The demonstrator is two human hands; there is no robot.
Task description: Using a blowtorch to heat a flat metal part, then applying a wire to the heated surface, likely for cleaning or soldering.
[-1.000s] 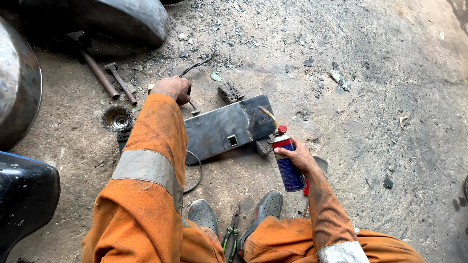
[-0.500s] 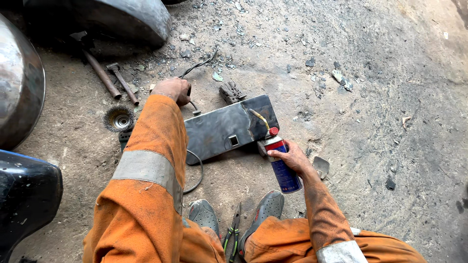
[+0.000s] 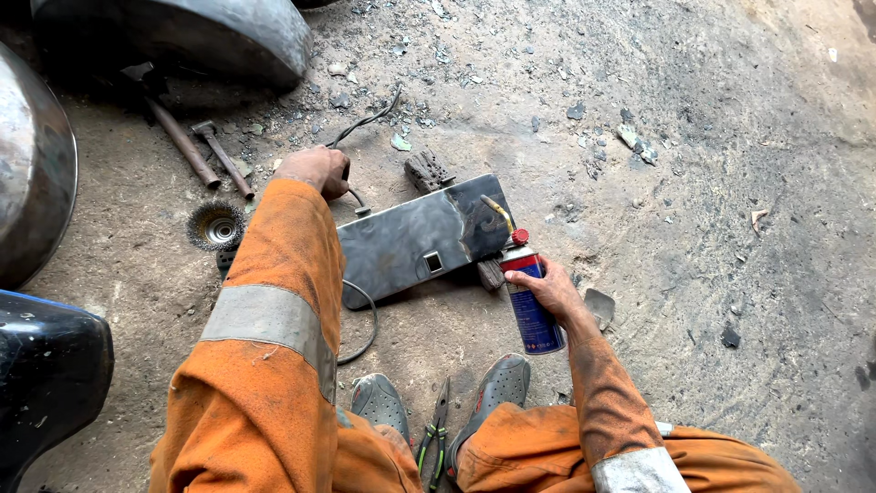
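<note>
Right hand [image 3: 552, 290] grips the spray can [image 3: 531, 306] at the metal plate's [image 3: 411, 242] right end; left hand [image 3: 315, 171] clasps a cable [image 3: 363, 121] beyond its left end.

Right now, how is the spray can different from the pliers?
The spray can is a blue tube with a red top; the pliers are thin, with green handles. The can is gripped in the right hand, its straw aimed at the metal plate; the pliers lie untouched on the ground between the shoes. Both are near the person's feet.
</note>
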